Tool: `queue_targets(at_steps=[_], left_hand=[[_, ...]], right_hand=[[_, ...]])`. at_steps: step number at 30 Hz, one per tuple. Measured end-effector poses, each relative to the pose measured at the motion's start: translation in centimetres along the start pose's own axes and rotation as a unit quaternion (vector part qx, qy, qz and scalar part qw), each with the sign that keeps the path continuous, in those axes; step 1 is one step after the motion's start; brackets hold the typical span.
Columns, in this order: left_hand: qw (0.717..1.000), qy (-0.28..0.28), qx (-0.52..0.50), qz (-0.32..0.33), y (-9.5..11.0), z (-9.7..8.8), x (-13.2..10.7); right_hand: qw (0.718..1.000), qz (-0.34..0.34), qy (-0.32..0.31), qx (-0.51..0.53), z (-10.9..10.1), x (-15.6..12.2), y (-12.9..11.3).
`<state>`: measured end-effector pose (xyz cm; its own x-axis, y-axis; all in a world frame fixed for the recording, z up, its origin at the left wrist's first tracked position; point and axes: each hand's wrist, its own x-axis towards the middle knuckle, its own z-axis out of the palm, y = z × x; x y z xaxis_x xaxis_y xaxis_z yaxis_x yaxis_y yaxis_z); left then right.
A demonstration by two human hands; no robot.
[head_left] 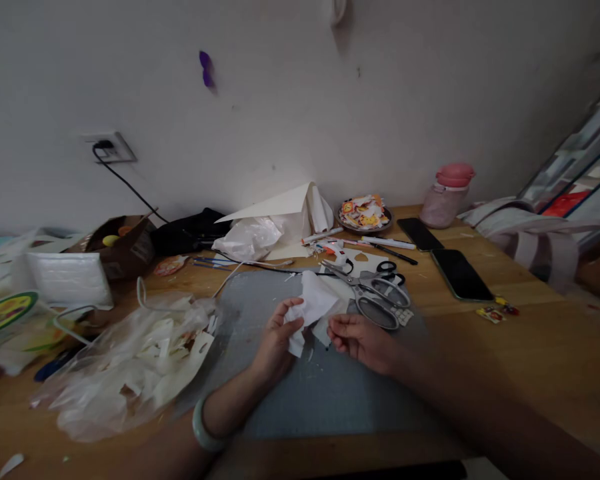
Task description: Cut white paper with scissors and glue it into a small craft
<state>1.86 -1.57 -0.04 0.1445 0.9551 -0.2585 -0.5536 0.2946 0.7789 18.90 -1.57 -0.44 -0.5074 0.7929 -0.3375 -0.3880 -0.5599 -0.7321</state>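
Note:
My left hand (279, 338) pinches a crumpled white sheet (318, 297), soft like tissue or thin paper, between thumb and fingers. Close on its right, my right hand (359, 338) has its fingertips pressed together beside the sheet's lower edge; whether they grip a bit of it or some tiny piece I cannot make out. Both hands hover over a grey cutting mat (325, 400) with small white scraps on it. Just beyond my right hand lie large metal scissors (375, 297), and black-handled scissors (387, 268) rest behind them.
A plastic bag of paper scraps (130, 373) lies left. Behind the mat are a glue gun (337, 252), markers (389, 243) and a bowl of printed cutouts (364, 215). Two phones (461, 275), candy wrappers (497, 310) and a pink-lidded bottle (445, 197) stand or lie right.

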Motion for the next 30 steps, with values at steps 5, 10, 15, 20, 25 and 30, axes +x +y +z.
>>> queue_targets(at_steps=[5, 10, 15, 20, 25, 30], left_hand=[[1.000, 0.001, 0.007, -0.008, 0.0, 0.0, -0.1], [1.000, -0.010, 0.023, -0.012, -0.3, -0.2, -0.2], [0.998, -0.037, 0.048, -0.006, -0.8, -0.6, -0.2], [0.992, -0.031, 0.113, 0.034, -0.8, -0.7, -0.2], [0.942, -0.071, 0.287, 0.159, -0.7, -1.2, -0.9], [0.908, -0.128, 0.355, 0.180, -0.6, -1.7, -1.5]], right_hand=[[0.999, -0.022, 0.037, 0.027, -0.1, 0.4, 0.1], [0.998, -0.017, 0.050, 0.025, 0.3, 0.2, -0.1], [0.998, -0.014, 0.066, 0.010, 0.3, 0.2, -0.2], [0.997, -0.002, 0.079, 0.000, -0.2, 0.5, -0.5], [0.996, -0.026, 0.082, -0.010, -0.4, 0.7, -0.9], [0.992, -0.082, 0.084, -0.037, -0.9, 0.7, -1.2]])
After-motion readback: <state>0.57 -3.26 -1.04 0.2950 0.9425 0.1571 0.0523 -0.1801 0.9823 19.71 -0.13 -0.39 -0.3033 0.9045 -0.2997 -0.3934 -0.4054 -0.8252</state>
